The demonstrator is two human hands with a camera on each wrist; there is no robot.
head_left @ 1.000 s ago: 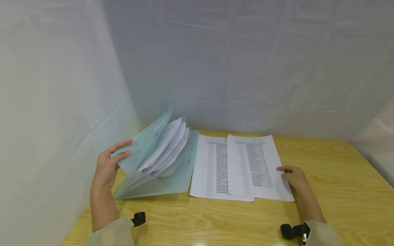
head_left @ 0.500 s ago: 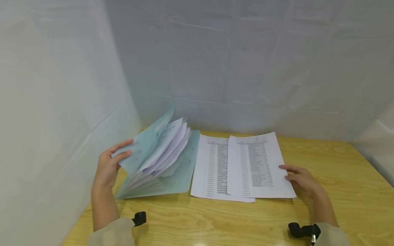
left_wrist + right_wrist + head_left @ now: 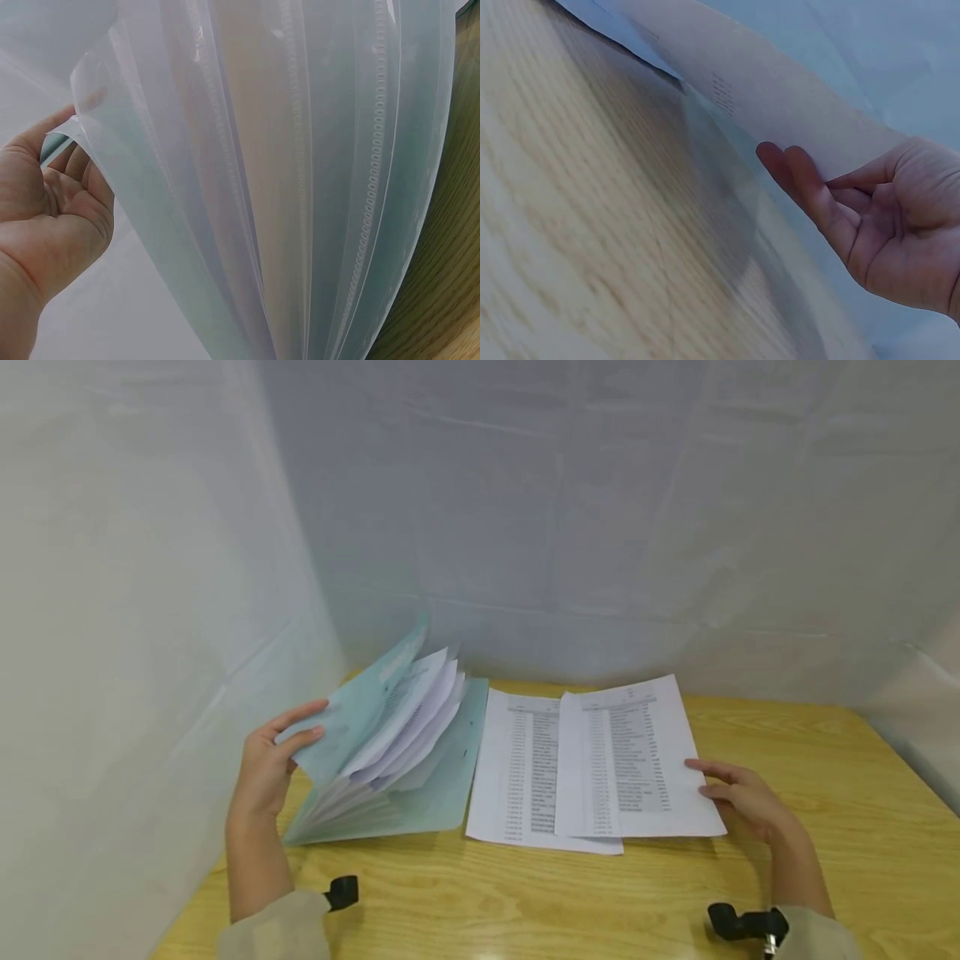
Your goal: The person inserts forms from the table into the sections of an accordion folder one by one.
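The left hand (image 3: 268, 766) grips the raised front cover of a pale green expanding folder (image 3: 390, 752) at its outer edge, thumb on one face and fingers on the other, so that the cover stands tilted up and the inner pockets fan apart; the left wrist view shows the translucent dividers (image 3: 300, 187) spread open beside the palm. Holding the cover this way keeps the pockets accessible. The folder rests on the wooden desk (image 3: 825, 827) at its left end, close to the white fabric wall (image 3: 135, 610). The right hand (image 3: 738, 797) pinches the right edge of the top printed sheet (image 3: 633, 760), fingers beneath and thumb above, as the right wrist view confirms; that edge is lifted slightly clear of the desk. This sheet overlaps a second printed sheet (image 3: 517, 768), which lies flat just beside the folder. Both sheets carry columns of small text, too fine to read. The lower sheet lies between the lifted sheet and the folder; white fabric also closes the rear.
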